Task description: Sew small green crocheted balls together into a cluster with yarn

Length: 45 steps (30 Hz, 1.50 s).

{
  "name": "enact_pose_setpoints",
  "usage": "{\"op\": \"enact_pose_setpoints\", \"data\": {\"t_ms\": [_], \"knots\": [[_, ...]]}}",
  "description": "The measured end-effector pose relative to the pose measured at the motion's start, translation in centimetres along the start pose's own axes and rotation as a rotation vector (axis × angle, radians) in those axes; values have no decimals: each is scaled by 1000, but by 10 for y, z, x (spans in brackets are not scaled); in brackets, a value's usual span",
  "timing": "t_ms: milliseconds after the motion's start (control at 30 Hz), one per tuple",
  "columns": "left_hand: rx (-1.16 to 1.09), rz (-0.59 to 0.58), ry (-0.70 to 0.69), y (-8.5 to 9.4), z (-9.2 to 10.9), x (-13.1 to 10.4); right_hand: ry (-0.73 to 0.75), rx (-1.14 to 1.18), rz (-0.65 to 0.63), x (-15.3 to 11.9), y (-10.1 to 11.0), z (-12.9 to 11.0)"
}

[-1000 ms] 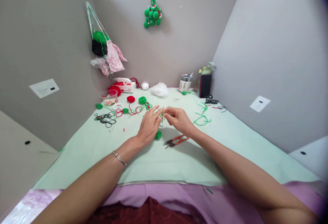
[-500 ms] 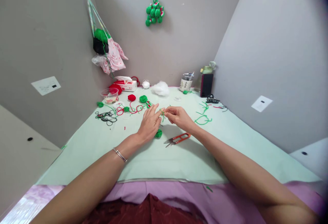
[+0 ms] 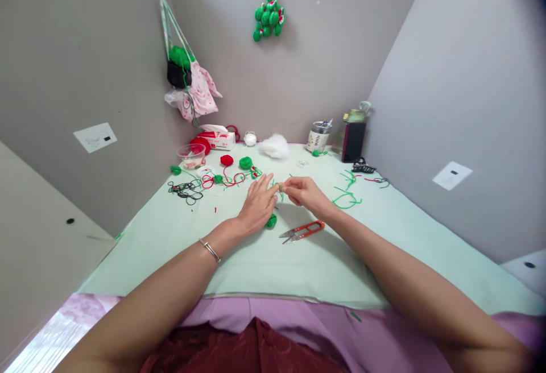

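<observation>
My left hand is over the middle of the table, fingers pointing forward, with green yarn around or against its index finger. Close against it on the right, my right hand pinches that same yarn between thumb and fingertips. A green ball lies just under the edge of my left hand, partly covered. Orange-handled thread snips rest below my right hand, blades pointing left.
Black cord, red yarn and small balls lie at the left. White stuffing, a pen tin and a dark phone stand along the back. Green yarn scraps lie right.
The whole view has shifted, so things appear slightly further right. Both hands stay together at the yarn, with only slight finger movement.
</observation>
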<state>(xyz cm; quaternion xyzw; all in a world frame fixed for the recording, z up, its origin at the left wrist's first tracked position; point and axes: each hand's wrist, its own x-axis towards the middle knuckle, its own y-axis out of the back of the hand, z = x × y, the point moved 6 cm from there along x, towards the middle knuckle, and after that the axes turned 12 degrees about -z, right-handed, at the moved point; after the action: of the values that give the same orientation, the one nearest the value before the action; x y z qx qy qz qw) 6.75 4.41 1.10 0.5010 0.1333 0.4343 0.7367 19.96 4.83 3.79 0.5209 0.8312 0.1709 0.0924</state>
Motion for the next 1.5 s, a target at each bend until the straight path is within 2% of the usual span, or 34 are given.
{"op": "enact_pose_setpoints", "data": {"t_ms": [100, 233, 433, 567, 700, 1100, 1267, 1500], "knots": [[1, -22, -14, 1, 0, 1, -5, -15, -28, 2, -3, 3], [-97, -2, -21, 8, -5, 3, 61, -177, 89, 1, 2, 5], [-539, 135, 121, 18, -24, 4, 138, -459, 195, -5, 0, -1], [-860, 139, 208, 13, -31, 4, 166, -585, 180, -8, -7, -6], [-1033, 152, 272, 9, -33, 2, 174, -666, 186, -9, -11, -7], [-1160, 159, 272, 9, -30, 3, 179, -758, 193, -9, -13, -8], [-1168, 190, 274, 8, -35, 2, 137, -747, 247, -8, -6, -4], [-1431, 136, 244, 10, -26, 1, 109, -717, 238, -7, -3, -3]]}}
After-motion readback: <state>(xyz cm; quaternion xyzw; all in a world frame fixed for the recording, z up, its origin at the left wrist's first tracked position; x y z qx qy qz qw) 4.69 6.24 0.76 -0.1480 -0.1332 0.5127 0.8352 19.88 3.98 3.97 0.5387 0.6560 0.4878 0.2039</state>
